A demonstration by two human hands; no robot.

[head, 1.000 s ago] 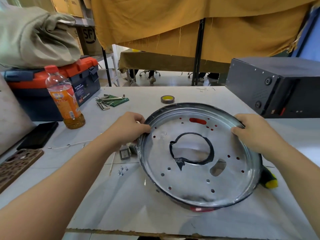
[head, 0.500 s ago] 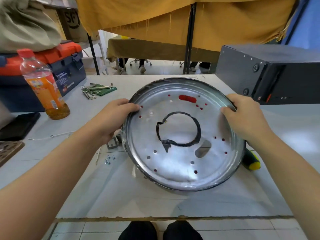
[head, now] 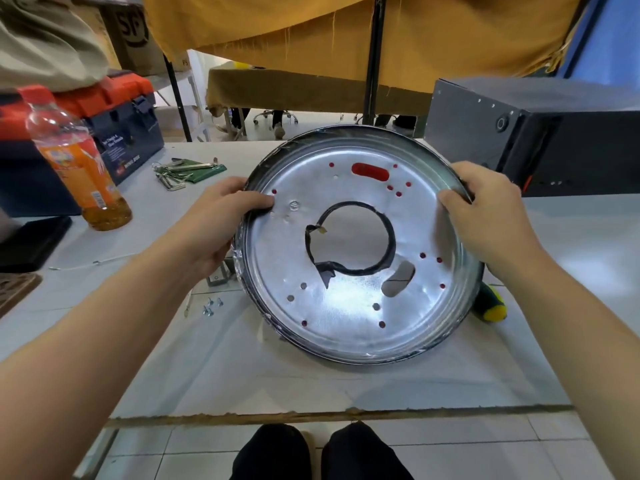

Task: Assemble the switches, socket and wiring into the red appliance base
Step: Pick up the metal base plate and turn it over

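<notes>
A round silver metal plate [head: 346, 317] with a central hole ringed in black tape and several small holes is tilted up off the white table. Red shows through a slot near its top edge and through the small holes. My left hand [head: 221, 223] grips its left rim, thumb on the face. My right hand [head: 485, 216] grips the right rim. Beside the left rim lie a small grey switch part [head: 217, 279], a few screws [head: 210, 305] and a thin white wire [head: 93, 262].
An orange drink bottle [head: 78, 161], a blue and orange toolbox [head: 131, 133] and green-sleeved hex keys [head: 187, 169] stand at the left. A black box [head: 540, 133] sits at the back right. A yellow-tipped screwdriver handle [head: 490, 304] peeks out under the plate's right edge.
Both hands have lifted the plate and tilted its far edge higher. The view has dropped, so the table's near edge and my shoes show.
</notes>
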